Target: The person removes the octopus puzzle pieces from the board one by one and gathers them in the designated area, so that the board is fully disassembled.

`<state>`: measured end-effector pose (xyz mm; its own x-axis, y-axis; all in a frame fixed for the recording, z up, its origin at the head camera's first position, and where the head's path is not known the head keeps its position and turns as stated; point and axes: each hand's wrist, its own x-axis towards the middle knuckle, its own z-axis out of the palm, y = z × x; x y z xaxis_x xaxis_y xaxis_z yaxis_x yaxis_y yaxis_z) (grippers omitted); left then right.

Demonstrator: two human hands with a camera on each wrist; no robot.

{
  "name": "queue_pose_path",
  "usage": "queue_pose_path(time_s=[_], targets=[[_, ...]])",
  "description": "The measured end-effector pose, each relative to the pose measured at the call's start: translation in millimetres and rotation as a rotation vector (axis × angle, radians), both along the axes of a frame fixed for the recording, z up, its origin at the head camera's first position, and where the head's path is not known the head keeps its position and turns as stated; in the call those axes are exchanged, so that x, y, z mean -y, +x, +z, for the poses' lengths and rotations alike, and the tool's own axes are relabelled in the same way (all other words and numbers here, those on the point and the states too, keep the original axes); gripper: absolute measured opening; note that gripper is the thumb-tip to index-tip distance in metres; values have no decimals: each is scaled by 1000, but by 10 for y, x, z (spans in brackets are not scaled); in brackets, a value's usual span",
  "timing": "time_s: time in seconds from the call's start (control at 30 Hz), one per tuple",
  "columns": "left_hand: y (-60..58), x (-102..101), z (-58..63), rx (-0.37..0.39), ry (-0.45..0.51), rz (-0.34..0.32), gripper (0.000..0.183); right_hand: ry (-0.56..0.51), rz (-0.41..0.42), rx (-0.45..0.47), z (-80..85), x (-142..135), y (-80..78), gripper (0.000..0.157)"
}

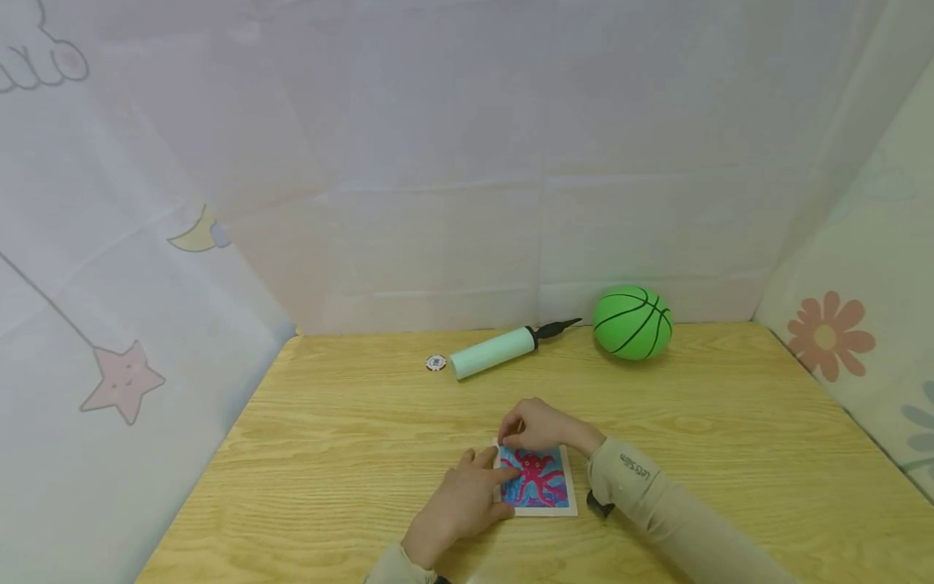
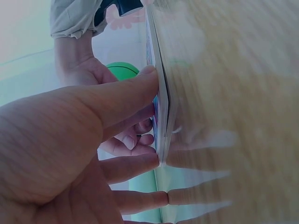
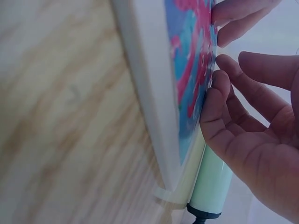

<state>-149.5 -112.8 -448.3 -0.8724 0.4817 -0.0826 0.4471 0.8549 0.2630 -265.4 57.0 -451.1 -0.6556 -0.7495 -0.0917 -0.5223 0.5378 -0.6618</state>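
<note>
A square picture [image 1: 541, 478] of a red octopus on blue, with a white border, lies flat on the wooden table before me. My left hand [image 1: 467, 496] is at its left side, fingers spread and fairly straight. The left index finger lies across the octopus, and the thumb rests at the near edge. Over the far left corner, my right hand [image 1: 538, 425] bends its fingers down to the surface. In the right wrist view, curled fingers [image 3: 219, 100] meet the picture while the thumb stands apart; I cannot tell whether they pinch anything.
Farther back lies a pale green hand pump [image 1: 494, 353] with a black nozzle, its tip close to a green basketball [image 1: 632, 323]. A poker chip [image 1: 435, 362] lies left of the pump. Printed cloth [image 1: 438, 203] hangs behind the table and along both sides.
</note>
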Motion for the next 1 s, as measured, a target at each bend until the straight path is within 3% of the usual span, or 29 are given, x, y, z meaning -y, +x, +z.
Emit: queue_pose_path(time_s=[0.37,1.0], targets=[[7,0,10,19,9,12,50,-10,-25,12,-18,8,1,13],[-8,-11,8,17,10,23,51,8,5,51,38,45,20,14]])
